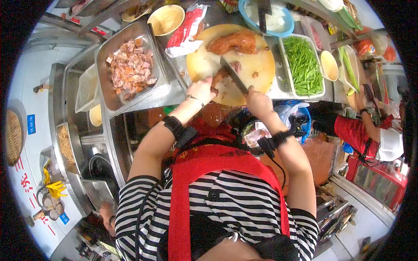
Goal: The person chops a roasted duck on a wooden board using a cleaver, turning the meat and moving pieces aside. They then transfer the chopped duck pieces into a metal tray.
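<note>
My right hand [259, 104] is wrapped round the handle of a cleaver [234, 75], whose blade slants over the round yellow cutting board [257, 89]. My left hand [201, 90] has its fingers closed on a piece of brown meat [221, 79] at the board's near left, beside the blade. A larger piece of roasted meat [235, 42] lies at the far side of the board. Small scraps lie to the right of the blade. On the left, a metal tray [103, 56] holds chopped meat [130, 67].
A white tray of cut green vegetables [302, 65] stands right of the board. Behind are a blue basin [285, 28], a yellow bowl [166, 20] and a red-and-white packet [187, 32]. A co-worker [374, 135] stands at the right; another person's hand [106, 212] shows at lower left.
</note>
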The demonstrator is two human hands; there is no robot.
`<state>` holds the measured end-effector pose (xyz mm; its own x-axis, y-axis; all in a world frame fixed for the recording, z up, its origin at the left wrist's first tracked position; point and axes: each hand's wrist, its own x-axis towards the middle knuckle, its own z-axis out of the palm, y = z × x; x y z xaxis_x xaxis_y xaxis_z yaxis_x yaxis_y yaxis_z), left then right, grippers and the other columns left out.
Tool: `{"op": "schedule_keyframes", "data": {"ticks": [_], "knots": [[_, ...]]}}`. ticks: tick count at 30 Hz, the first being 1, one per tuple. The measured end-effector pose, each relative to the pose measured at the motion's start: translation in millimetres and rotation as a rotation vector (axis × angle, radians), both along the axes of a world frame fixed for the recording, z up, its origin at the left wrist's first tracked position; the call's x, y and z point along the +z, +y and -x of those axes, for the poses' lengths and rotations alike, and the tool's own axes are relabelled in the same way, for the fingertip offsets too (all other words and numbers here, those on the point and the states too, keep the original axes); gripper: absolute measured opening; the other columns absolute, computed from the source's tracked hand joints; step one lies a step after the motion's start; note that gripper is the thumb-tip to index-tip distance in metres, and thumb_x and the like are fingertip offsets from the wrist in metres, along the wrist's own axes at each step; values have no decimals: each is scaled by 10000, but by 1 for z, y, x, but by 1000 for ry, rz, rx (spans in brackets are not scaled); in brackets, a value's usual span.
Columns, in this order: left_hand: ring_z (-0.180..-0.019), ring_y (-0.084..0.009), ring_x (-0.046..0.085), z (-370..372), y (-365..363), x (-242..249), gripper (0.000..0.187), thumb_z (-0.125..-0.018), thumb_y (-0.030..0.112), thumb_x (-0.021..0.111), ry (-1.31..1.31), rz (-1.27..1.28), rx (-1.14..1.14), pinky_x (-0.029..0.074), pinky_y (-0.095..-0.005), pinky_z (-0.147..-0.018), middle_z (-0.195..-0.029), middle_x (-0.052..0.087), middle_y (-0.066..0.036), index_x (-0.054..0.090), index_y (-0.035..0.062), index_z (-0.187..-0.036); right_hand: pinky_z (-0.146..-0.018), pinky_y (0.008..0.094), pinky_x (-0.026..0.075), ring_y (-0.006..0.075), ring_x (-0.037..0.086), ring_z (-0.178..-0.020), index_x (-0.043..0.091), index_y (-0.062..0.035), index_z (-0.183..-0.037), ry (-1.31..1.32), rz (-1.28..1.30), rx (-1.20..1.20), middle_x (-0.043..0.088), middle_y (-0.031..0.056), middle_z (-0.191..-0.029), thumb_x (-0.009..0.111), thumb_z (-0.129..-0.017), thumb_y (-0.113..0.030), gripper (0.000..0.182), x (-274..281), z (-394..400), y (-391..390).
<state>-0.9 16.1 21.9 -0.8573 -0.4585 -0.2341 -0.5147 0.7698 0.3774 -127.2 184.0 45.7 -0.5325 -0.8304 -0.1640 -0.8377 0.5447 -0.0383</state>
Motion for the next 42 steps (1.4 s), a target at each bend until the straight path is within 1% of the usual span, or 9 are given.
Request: {"op": "schedule_keyframes", "data": {"ticks": [6, 11, 13, 19, 21, 25, 34, 38, 42], "knots": [[-707, -366, 591, -8, -14, -19, 403, -690, 217, 591, 89, 34, -11, 481, -448, -637, -741, 598, -193, 472, 127, -1064, -456, 428, 464, 326, 588, -521, 439, -31, -882, -21, 68, -30, 571, 175, -568, 458, -830, -267, 242, 24, 17, 8], [-724, -343, 592, -6, -10, 0, 474, -649, 204, 650, 40, 22, -66, 488, -411, -640, -778, 598, -182, 455, 66, -1058, -446, 449, 442, 345, 569, -508, 414, -26, -894, -155, 342, -151, 551, 202, -555, 452, -837, -292, 275, 19, -3, 5], [-734, -342, 592, -3, -10, 0, 503, -633, 193, 668, 25, 25, -71, 488, -412, -641, -792, 591, -190, 450, 67, -1069, -465, 434, 456, 340, 579, -523, 439, -3, -880, -64, 33, 35, 568, 192, -585, 452, -832, -246, 248, -34, 8, 3], [-740, -357, 586, -8, -16, -18, 519, -622, 146, 666, 121, 92, -127, 485, -423, -639, -838, 564, -194, 423, 75, -1075, -438, 424, 448, 334, 574, -501, 444, -32, -871, -8, 61, 40, 550, 178, -533, 469, -833, -279, 251, 25, 17, 1], [-730, -357, 585, -5, -15, -27, 493, -635, 138, 649, 139, 92, -124, 484, -424, -632, -834, 559, -190, 421, 77, -1068, -434, 431, 445, 341, 567, -493, 432, -36, -871, -57, 293, -57, 539, 178, -513, 485, -831, -304, 277, 36, 7, 4], [-724, -348, 583, -5, -14, -28, 369, -702, 106, 557, 131, 143, -179, 481, -421, -626, -816, 546, -185, 426, 97, -1047, -460, 437, 460, 339, 584, -526, 431, -23, -864, -30, 26, 51, 558, 181, -539, 489, -823, -275, 262, -25, 2, 1], [-822, -345, 554, -12, -18, -52, 380, -721, 90, 501, 292, 188, -221, 475, -426, -688, -931, 494, -141, 442, 169, -1088, -390, 403, 430, 301, 562, -446, 432, -45, -872, -26, 323, -85, 546, 159, -511, 469, -829, -268, 230, 22, 5, 5], [-823, -303, 551, -7, -29, -55, 349, -766, 98, 431, 266, 281, -290, 464, -399, -696, -883, 486, -135, 459, 177, -1105, -490, 368, 499, 278, 619, -559, 461, -14, -900, -8, -57, 49, 605, 131, -613, 446, -823, -277, 275, -17, 1, -11], [-898, -332, 525, -25, -23, -43, 360, -767, 119, 447, 451, 124, -206, 446, -400, -763, -978, 496, -149, 451, 146, -1126, -524, 384, 502, 294, 621, -592, 462, -17, -904, -59, -41, -7, 609, 148, -637, 451, -821, -278, 274, -7, 4, -11]]}}
